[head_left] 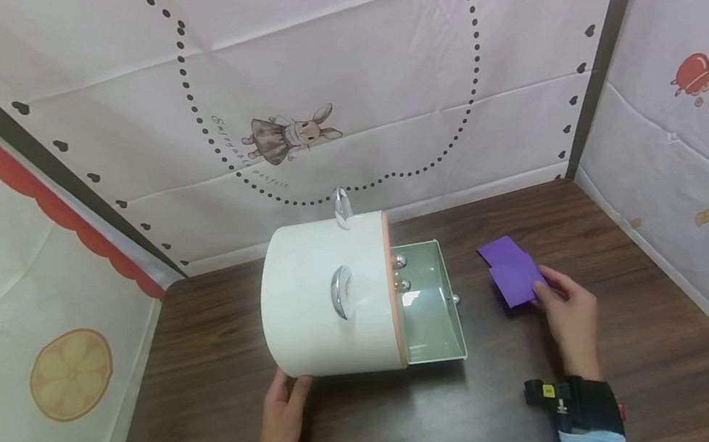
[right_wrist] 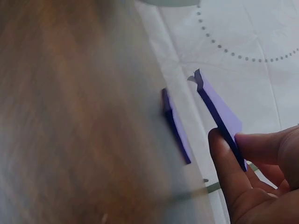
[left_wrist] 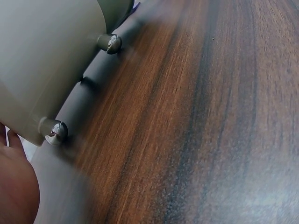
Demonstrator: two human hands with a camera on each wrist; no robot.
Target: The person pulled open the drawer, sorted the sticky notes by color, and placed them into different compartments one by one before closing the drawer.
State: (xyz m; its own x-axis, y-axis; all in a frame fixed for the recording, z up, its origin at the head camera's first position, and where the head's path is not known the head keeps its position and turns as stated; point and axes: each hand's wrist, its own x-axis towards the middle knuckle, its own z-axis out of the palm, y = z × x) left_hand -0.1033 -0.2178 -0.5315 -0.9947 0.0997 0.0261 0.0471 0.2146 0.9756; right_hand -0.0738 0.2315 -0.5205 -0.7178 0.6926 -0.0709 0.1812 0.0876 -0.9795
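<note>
A white storage box (head_left: 327, 297) with silver handles stands mid-table, its pale green drawer (head_left: 431, 314) pulled out toward the right. My left hand (head_left: 280, 408) touches the box's near left corner; in the left wrist view its fingertips lie against the box's edge, beside a silver ball foot (left_wrist: 56, 133). Right of the drawer, my right hand (head_left: 564, 306) pinches a flat purple square (head_left: 515, 281) between thumb and fingers. Partly behind it is a second purple square (head_left: 499, 250); the right wrist view shows that other square (right_wrist: 175, 126) apart from the held one, near the table surface.
Silver knobs (head_left: 404, 285) on the box front stick out above the open drawer. A printed white cloth (head_left: 406, 98) hangs along the back of the dark wood table (head_left: 215, 383), with more cloth (head_left: 687, 139) at the right side and the left.
</note>
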